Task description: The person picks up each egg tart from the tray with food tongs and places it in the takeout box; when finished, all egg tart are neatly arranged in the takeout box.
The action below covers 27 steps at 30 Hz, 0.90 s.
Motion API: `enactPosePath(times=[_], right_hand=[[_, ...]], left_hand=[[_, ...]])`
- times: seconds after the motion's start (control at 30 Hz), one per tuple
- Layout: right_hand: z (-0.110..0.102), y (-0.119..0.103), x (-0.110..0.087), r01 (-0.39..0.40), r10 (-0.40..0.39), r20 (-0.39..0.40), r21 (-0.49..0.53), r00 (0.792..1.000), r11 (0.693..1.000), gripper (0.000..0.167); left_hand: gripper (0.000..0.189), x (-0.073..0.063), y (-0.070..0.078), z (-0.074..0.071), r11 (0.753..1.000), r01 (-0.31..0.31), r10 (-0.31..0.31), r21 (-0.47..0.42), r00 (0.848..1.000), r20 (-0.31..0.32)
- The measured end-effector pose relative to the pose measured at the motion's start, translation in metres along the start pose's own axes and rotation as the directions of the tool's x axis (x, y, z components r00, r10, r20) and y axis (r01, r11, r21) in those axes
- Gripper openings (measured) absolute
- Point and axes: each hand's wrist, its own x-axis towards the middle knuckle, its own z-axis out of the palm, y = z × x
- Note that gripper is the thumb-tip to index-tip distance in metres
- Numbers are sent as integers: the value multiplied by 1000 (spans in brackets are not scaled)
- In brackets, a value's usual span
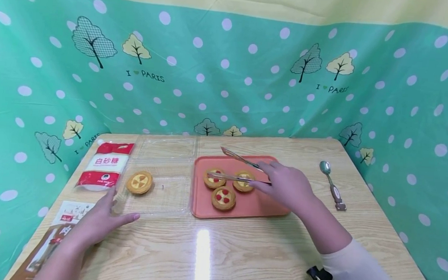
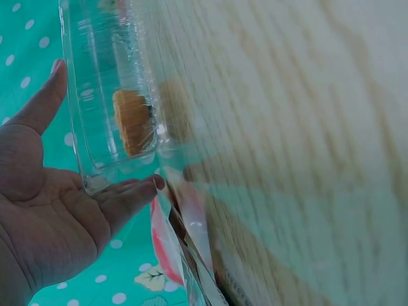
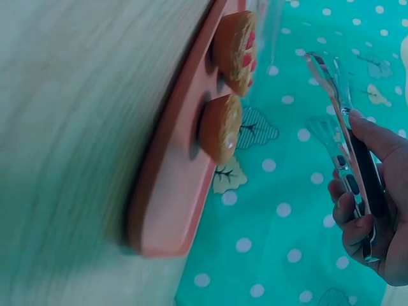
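Head view, and from my distant seat I've got the right hand (image 1: 289,185) over the salmon-pink rectangular tray (image 1: 268,206), fingers wrapped round shiny metal tongs (image 1: 240,179). Their two arms are parted, wide enough, I'd judge, to straddle a tart. Three round golden tarts (image 1: 223,199) sit in that tray: two topped with red pieces, the third looking plain yellow. To the left, a clear plastic hinged box (image 1: 173,197) lies with its lid laid back, presumably so the base can be reached; one yellow-topped golden tart (image 1: 140,182) is inside, over at the left. The left hand (image 1: 103,220) is at the box's near left corner, just beside a red-and-white plastic sugar bag (image 1: 105,166).

Left wrist next: thumb and fingers spread around that corner, gripping nothing. They look to be touching the plastic, and I'd guess that steadies a light box. The tart shows through the clear wall.

Right wrist now: firm hold, thumb on one arm of the tongs, fingers curled about the other, tips touching nothing. I count two tarts here, on the tray, well apart from the metal.
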Motion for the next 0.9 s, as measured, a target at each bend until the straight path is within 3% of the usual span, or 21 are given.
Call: enactPosePath(times=[0.33, 0.67, 0.9], right_hand=[[12, 17, -25, -1, 1, 14, 28, 1000, 1000, 67], [25, 17, -47, -10, 4, 111, 55, 994, 998, 62], [36, 16, -56, 6, -14, 110, 70, 994, 998, 59]], left_hand=[[130, 1, -1, 0, 1000, 1, -1, 6, 1000, -5], [131, 2, 0, 0, 1000, 9, -9, 7, 1000, -1], [131, 2, 0, 0, 1000, 14, -14, 8, 1000, 3]])
